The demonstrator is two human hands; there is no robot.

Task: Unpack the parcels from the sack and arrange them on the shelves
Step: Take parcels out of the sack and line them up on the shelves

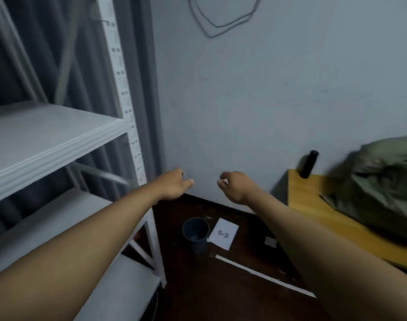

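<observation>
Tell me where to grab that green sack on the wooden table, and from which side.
Grip the sack at its crumpled upper folds, coming from its left, where both hands, left and right, hover empty. It slumps on the table; its mouth isn't clearly visible, so loose bunched fabric is probably the best hold.

Beside the white shelves [49,135] stand a yellow-brown table [313,205] bearing an olive-green sack [383,181], a dark grey bucket [195,230] and white paper [223,233].

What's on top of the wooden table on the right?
On the wooden table lies a green sack, with a black cylinder standing at the back corner against the wall. The sack's contents are covered, so no parcels show. Both hands are off it.
</observation>
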